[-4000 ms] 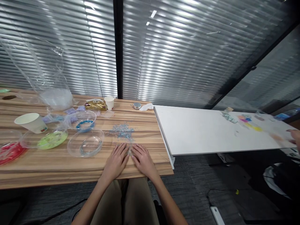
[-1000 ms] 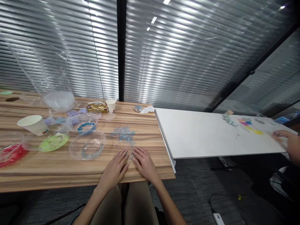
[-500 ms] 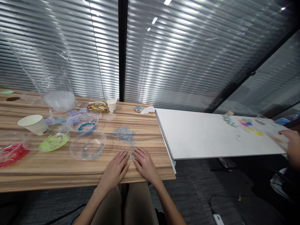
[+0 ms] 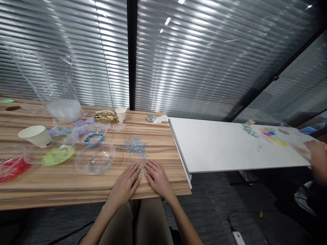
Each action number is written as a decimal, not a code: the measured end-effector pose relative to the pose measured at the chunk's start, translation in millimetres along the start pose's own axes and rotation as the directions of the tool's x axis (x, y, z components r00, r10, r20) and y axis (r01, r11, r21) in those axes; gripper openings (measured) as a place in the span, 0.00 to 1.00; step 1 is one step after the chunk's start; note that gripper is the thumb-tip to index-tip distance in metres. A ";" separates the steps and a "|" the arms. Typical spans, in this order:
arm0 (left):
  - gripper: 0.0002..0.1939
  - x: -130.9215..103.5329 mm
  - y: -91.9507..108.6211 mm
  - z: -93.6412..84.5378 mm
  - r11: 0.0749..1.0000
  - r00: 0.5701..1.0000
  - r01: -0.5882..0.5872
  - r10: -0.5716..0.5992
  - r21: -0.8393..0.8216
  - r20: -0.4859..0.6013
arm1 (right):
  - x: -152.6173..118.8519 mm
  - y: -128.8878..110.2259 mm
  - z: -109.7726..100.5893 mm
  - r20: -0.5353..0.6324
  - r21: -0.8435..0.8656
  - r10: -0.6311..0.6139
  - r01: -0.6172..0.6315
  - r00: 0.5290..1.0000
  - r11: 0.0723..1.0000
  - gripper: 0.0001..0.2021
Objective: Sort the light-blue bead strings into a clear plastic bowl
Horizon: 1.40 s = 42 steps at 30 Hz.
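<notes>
My left hand (image 4: 126, 180) lies flat on the wooden table (image 4: 63, 190) near its front edge, fingers stretched out. Facing it, my right hand (image 4: 156, 177) also rests flat, fingers extended. In the narrow gap between them lie a few small thin clear-blue pieces, partly covered by the fingertips. Just beyond my hands spreads a loose pile of thin blue and clear sticks (image 4: 135, 147). Left of my left hand stands a clear round plastic bowl (image 4: 81, 166) with some bluish pieces in it.
Farther left are bowls with blue pieces (image 4: 94, 139), green pieces (image 4: 58, 154) and red pieces (image 4: 12, 169), plus a paper cup (image 4: 35, 135). At the back sit a gold packet (image 4: 105, 117) and a small round tin (image 4: 150, 118). A co-worker's hand (image 4: 316, 153) is over the white table (image 4: 217, 146).
My hands stay in nearly the same place. The view shifts very slightly. At the far right, the co-worker's hand has moved a little.
</notes>
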<state>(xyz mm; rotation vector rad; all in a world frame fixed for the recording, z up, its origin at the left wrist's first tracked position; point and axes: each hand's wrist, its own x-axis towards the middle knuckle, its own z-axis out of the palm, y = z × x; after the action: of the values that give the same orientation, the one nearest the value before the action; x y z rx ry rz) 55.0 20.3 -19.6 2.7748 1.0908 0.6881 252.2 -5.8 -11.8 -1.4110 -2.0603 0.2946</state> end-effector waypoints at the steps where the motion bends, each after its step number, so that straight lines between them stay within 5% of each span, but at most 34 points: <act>1: 0.21 0.2 0.1 -0.2 1.000 1.000 -0.003 0.003 0.005 0.004 | 0.0 -0.1 -0.1 -0.001 -0.001 0.000 0.000 1.000 1.000 0.17; 32: 0.19 -2.1 -4.3 0.9 0.998 0.996 -0.049 0.046 -0.032 -0.082 | -0.1 -3.1 -5.4 -0.005 0.015 -0.030 0.030 1.000 0.999 0.19; 42: 0.19 -1.8 -3.5 -0.5 0.999 0.998 -0.023 0.021 -0.040 -0.066 | -1.2 -1.1 -11.8 0.133 0.029 -0.090 0.087 0.987 0.996 0.37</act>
<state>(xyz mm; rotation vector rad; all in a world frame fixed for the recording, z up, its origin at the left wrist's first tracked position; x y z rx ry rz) 51.5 21.6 -20.7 2.7525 1.0471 0.7996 258.8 -9.2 -2.5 -1.3136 -2.2140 0.3844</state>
